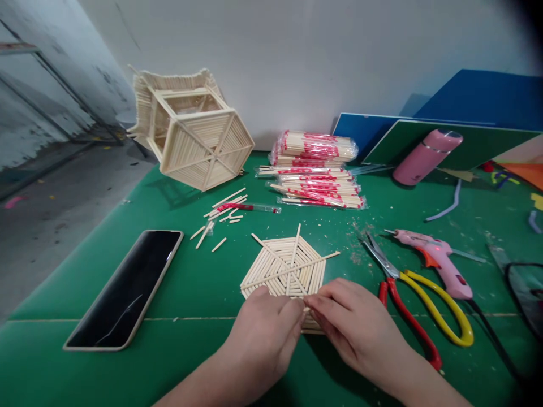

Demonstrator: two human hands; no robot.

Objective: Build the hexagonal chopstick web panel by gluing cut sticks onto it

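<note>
A hexagonal panel of chopstick pieces point(275, 261) lies flat on the green table, with longer sticks crossing it like spokes and jutting past its far edges. Over its near left edge, my left hand point(265, 325) is closed, fingertips pressed down on the sticks. My right hand point(354, 319) pinches at the near side, thumb and fingers meeting the left fingertips around a short chopstick piece point(306, 310), of which only a light end shows. Both hands hide much of the panel's near part. To the right lie scissor-like cutters point(392, 274) with red and yellow handles, blades open.
A pink glue gun point(436, 257) lies beside the cutters. At left rests a phone point(127, 294); behind it stands a chopstick lantern-like frame point(203, 135). Wrapped chopsticks point(316, 169), cut stick pieces point(224, 206), a pink bottle point(427, 157) and coloured boards point(382, 135) are farther back.
</note>
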